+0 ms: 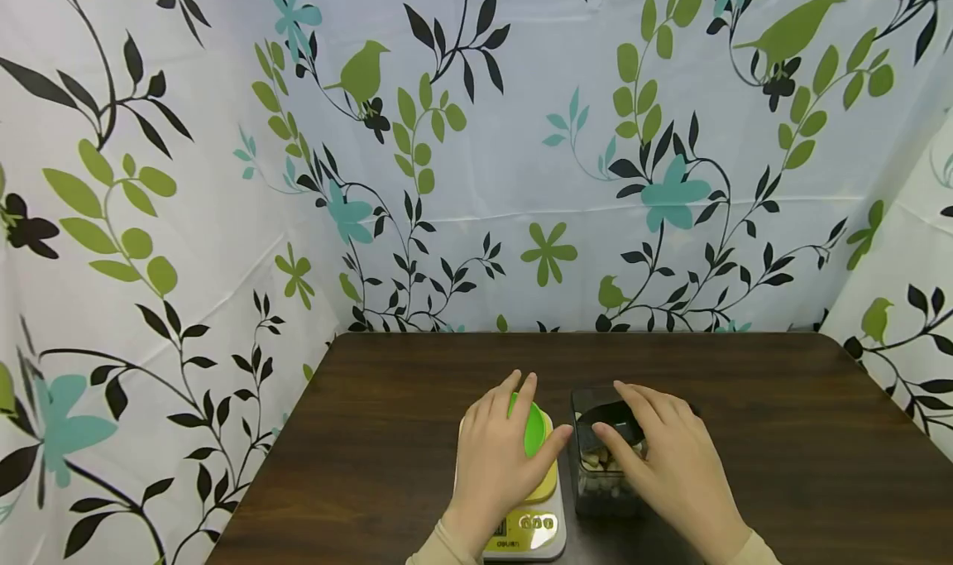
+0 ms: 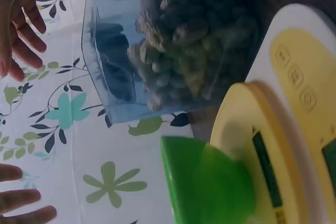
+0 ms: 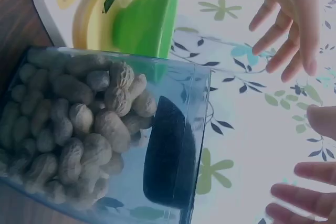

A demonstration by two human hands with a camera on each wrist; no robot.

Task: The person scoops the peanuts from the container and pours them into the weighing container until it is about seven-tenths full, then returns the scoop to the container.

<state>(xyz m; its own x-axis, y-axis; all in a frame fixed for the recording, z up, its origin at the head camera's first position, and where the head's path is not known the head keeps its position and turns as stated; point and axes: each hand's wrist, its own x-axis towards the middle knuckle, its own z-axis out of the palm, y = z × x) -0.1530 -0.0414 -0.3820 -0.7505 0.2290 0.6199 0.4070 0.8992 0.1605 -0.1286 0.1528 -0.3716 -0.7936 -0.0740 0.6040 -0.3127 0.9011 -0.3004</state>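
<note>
My left hand (image 1: 499,445) hovers over a green bowl (image 1: 534,433) on a white and yellow kitchen scale (image 1: 549,540). Its fingers are spread and hold nothing; in the left wrist view they are apart from the bowl (image 2: 207,182). To the right, my right hand (image 1: 677,457) is above a clear box (image 1: 606,499), its fingers loosely bent and holding nothing. Unshelled peanuts (image 3: 79,124) partly fill the box. A black rounded object (image 3: 167,153), whose kind I cannot tell, lies inside near the rim. My left hand hides part of the scale's display.
A dark brown wooden table (image 1: 417,383) carries the scale and the box, side by side near its front. Behind and at both sides hangs a white curtain (image 1: 476,259) printed with leaves, birds and flowers.
</note>
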